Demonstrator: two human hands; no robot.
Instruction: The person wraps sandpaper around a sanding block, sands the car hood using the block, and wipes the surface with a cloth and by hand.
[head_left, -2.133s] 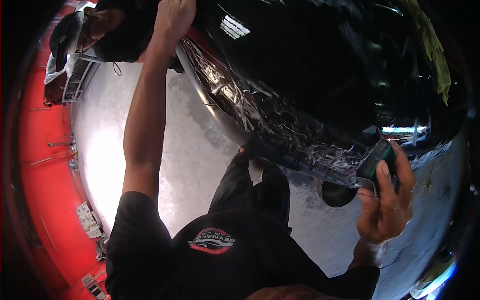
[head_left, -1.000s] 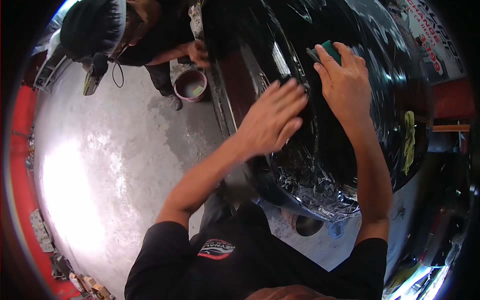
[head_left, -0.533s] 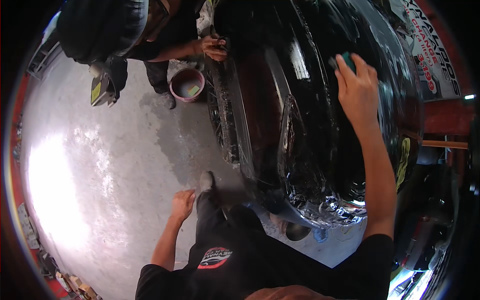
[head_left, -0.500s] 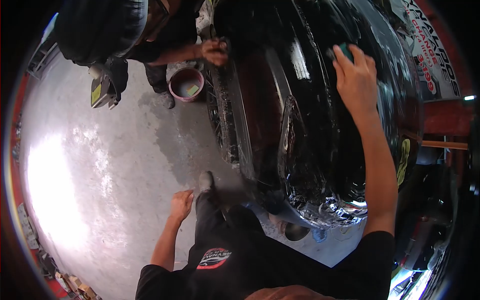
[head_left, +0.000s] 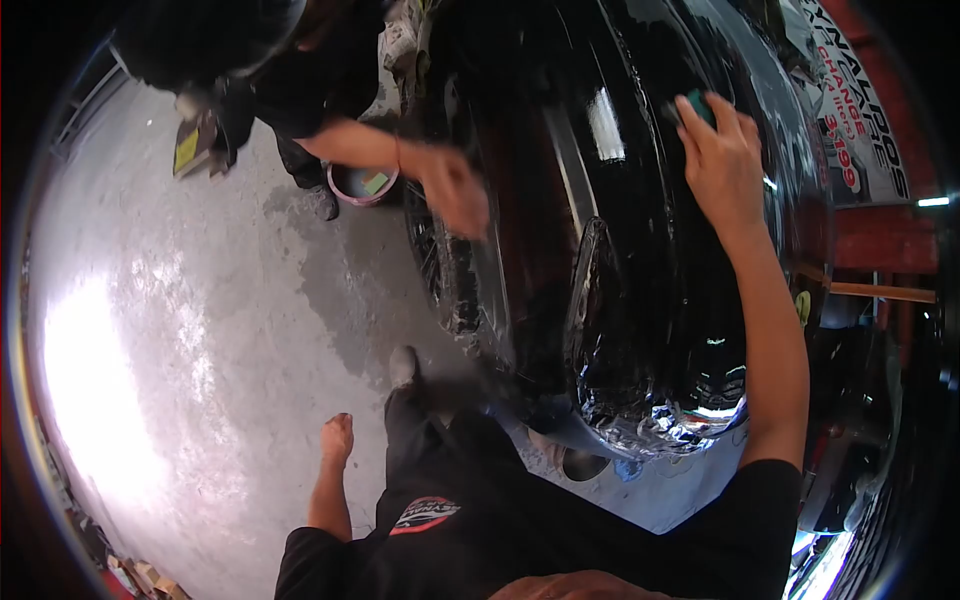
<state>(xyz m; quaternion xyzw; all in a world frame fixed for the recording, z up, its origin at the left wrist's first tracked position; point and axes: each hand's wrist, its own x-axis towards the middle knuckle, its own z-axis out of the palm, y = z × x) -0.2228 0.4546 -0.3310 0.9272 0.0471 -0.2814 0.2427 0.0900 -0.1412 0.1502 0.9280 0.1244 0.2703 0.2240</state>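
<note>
Gripping a small green block (head_left: 704,106) in the right hand (head_left: 725,165), with the fingers half-curled over it, neither spread wide nor clenched. Placed toward the far right of the black car (head_left: 690,240), on or just above the curved panel; impossible to make out from this angle whether fully touching. Probably pinched this way, from above, to keep the underside toward the paint while following the curve. Reached with 1 nearly straight arm, likely because of the stretch across the bodywork.

Hanging the left hand (head_left: 338,433) low over the floor (head_left: 220,260), at the near left, curled into a loose fist, well apart from the car, with nothing visible in it; presumably let down for lack of any need of 2 hands on so small a block.

Looking deep green where uncovered, with a darker edge toward the left; mostly hidden beneath the fingers, hence unclear in full shape. Glossy and almost mirror-like across the car, with bright reflected streaks and crinkled glints along the near edge.

Note a co-worker's hand (head_left: 455,195), blurred, over the car's left side. Note also a pink-rimmed bucket (head_left: 362,202) farther left, holding a yellow-green piece (head_left: 376,183), perhaps for easy reach.
</note>
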